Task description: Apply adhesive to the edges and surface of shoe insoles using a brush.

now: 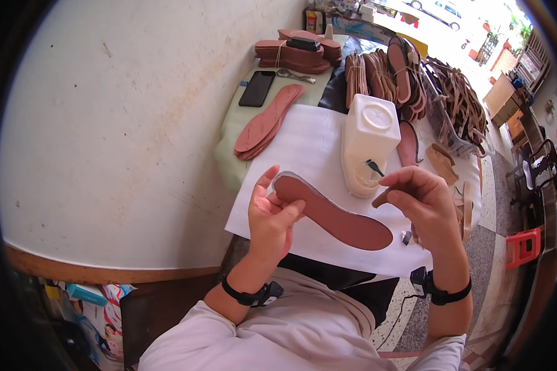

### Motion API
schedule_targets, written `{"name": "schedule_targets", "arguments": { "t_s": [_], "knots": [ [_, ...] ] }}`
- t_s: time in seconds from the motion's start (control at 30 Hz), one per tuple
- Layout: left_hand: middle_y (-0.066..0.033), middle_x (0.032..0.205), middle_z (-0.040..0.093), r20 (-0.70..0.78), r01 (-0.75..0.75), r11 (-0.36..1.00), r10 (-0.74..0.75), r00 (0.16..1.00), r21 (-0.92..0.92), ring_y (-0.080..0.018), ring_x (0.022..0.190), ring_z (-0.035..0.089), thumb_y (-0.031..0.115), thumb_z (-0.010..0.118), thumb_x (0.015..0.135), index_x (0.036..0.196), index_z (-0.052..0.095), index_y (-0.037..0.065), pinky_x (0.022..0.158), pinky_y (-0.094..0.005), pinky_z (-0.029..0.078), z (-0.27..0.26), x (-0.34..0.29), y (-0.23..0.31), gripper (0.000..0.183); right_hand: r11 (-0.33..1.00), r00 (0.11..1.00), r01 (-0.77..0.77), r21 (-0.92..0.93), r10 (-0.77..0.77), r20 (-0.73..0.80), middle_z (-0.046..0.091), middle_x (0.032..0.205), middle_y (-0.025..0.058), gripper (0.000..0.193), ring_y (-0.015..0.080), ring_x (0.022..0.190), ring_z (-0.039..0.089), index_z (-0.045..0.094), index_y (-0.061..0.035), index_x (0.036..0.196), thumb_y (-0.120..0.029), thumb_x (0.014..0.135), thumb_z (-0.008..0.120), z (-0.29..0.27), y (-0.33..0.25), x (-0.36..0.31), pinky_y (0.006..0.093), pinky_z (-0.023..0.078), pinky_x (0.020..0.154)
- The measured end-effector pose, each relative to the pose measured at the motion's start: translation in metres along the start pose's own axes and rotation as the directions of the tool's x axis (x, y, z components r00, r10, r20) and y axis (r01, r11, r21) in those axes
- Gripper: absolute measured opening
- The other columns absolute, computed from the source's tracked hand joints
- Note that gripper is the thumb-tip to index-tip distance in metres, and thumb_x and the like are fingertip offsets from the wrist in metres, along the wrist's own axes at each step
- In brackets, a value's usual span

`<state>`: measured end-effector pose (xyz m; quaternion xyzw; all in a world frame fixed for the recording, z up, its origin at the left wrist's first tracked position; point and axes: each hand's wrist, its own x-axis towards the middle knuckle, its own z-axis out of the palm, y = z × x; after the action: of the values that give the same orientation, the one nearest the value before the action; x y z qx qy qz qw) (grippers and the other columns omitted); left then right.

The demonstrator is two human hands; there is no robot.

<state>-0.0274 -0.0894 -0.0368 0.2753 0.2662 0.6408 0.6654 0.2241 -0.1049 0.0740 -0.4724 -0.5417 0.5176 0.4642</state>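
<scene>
My left hand point(270, 216) pinches a reddish-brown shoe insole point(346, 224) near its narrower end, thumb on top and fingers beneath. The insole's upper edge looks pale, and its wide end points right over the table. Between the thumb and fingers of my right hand point(422, 196) is a short brown strip point(382, 199), apart from the insole. Just beyond my hands stands a white plastic container point(371, 123) with an open trough at its base, where a dark green brush handle point(374, 167) sticks up. The brush's lower end is hard to make out.
Loose insoles point(267, 123) lie stacked at left, near a phone point(257, 88) and wristwatch point(294, 75). Behind are tied insole bundles point(294, 54) and a basket of brown straps point(458, 105). Brown scraps point(442, 162) lie right. A wall point(136, 136) borders the left; a red stool point(523, 248) stands right.
</scene>
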Motion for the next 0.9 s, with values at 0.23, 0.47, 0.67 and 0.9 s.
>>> {"name": "schedule_targets", "arguments": {
  "t_s": [0.23,0.47,0.67,0.9],
  "knots": [
    [-0.0148,0.117,0.067,-0.009,0.027,0.999,-0.027,1.0,-0.047,-0.0226,0.108,0.07,-0.016,0.06,0.089,0.153,0.027,0.002,0.095,-0.043,0.061,-0.004,0.003,-0.002,0.074,0.997,0.998,-0.056,0.052,0.053,0.045,0.074,0.096,0.0128,0.014,0.0196,0.095,0.074,0.07,0.0102,0.106,0.011,0.093,0.063,0.003,0.002,-0.004,0.0272,0.057,0.088],
    [-0.0145,0.117,0.067,-0.009,0.032,0.998,-0.033,0.999,-0.052,-0.0224,0.108,0.069,-0.015,0.061,0.09,0.152,0.028,0.003,0.095,-0.0429,0.06,-0.001,0.0,-0.007,0.073,0.992,0.994,-0.105,-0.065,0.103,-0.029,0.075,0.093,0.0087,0.012,0.0097,0.075,0.068,0.072,0.007,0.105,0.003,0.096,0.066,0.004,0.009,-0.007,0.0201,0.054,0.071],
    [-0.0145,0.116,0.068,-0.029,0.038,0.998,-0.04,0.999,-0.056,-0.0218,0.107,0.069,-0.014,0.061,0.09,0.151,0.029,0.002,0.095,-0.0435,0.061,0.001,-0.001,-0.01,0.071,0.988,0.98,-0.157,0.004,0.156,-0.124,0.074,0.088,0.004,0.013,-0.0012,0.06,0.052,0.074,0.0031,0.107,-0.003,0.096,0.07,-0.001,0.016,-0.014,0.0155,0.032,0.041],
    [-0.0143,0.112,0.069,-0.014,0.005,0.999,-0.006,1.0,-0.041,-0.02,0.101,0.071,-0.016,0.062,0.089,0.152,0.029,0.002,0.091,-0.0428,0.062,0.004,-0.004,-0.012,0.073,0.991,0.987,-0.112,0.076,0.12,-0.111,0.074,0.087,0.0046,0.014,-0.001,0.062,0.054,0.075,0.0024,0.108,-0.005,0.096,0.071,-0.002,0.018,-0.014,0.0156,0.035,0.042]
  ]
}}
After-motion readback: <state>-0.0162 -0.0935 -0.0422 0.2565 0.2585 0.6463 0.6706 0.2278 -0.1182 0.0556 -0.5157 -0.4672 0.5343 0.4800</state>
